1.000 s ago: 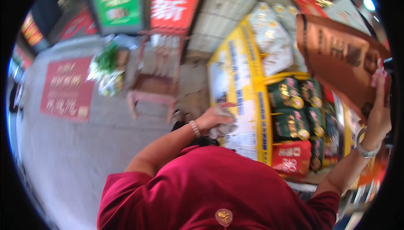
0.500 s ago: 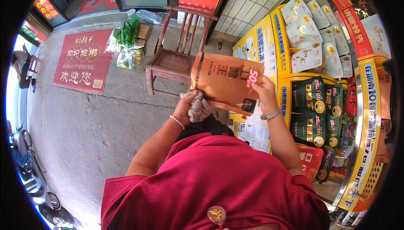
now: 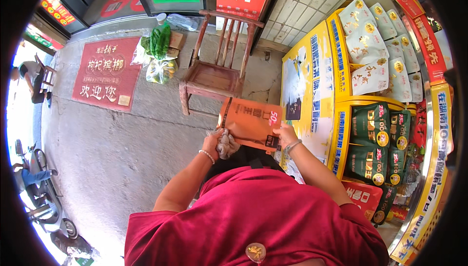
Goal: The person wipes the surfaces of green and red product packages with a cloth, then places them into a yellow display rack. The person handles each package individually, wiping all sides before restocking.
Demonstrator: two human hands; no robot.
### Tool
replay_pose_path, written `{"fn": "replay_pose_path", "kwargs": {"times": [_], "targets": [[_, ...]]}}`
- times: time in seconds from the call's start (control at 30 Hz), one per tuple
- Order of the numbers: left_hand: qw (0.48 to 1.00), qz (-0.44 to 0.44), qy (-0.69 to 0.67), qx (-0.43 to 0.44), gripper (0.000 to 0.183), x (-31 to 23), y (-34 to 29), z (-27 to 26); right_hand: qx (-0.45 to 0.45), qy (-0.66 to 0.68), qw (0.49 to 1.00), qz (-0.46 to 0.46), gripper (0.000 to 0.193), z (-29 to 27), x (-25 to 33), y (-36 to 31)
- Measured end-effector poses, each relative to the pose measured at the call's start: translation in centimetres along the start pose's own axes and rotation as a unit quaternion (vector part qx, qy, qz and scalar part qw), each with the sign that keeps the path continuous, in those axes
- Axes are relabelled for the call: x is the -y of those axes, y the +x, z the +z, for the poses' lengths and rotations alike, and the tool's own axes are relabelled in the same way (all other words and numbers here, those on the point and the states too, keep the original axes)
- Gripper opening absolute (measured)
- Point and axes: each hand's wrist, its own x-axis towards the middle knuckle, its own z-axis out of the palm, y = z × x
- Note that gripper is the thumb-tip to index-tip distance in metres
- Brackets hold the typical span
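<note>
An orange-brown packaging pouch (image 3: pixel 251 122) is held up in front of my body, its printed face toward me. My right hand (image 3: pixel 286 134), with a bracelet at the wrist, grips the pouch by its right edge. At its lower left corner my left hand (image 3: pixel 212 144), wearing a beaded bracelet, is closed around a crumpled greyish cloth (image 3: pixel 227 146). The cloth touches the pouch's lower left edge. Part of the left fingers is hidden by the cloth and pouch.
On the right, a yellow display rack (image 3: pixel 336 71) holds white pouches (image 3: pixel 364 47) and dark green pouches (image 3: pixel 370 124). A wooden chair (image 3: pixel 214 76) stands ahead, beside a bag of vegetables (image 3: pixel 158 44). A red mat (image 3: pixel 105 73) lies left; a scooter (image 3: pixel 48 207) and people are farther left.
The pouch has come lower and closer to my body, with both hands still on it and the cloth. The view has shifted slightly left.
</note>
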Motion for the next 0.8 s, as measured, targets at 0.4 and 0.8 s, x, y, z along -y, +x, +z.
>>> {"fn": "replay_pose_path", "kwargs": {"times": [0.4,0.8], "targets": [[0.931,0.266,0.223,-0.112,0.020,-18.2,8.0,5.7,-0.026,-0.145,0.981,-0.130,0.076,6.8,10.8,8.8],[0.954,0.099,0.235,-0.160,0.020,-2.7,6.6,-1.9,-0.001,-0.178,0.983,-0.049,0.050,0.3,5.0,0.9]]}}
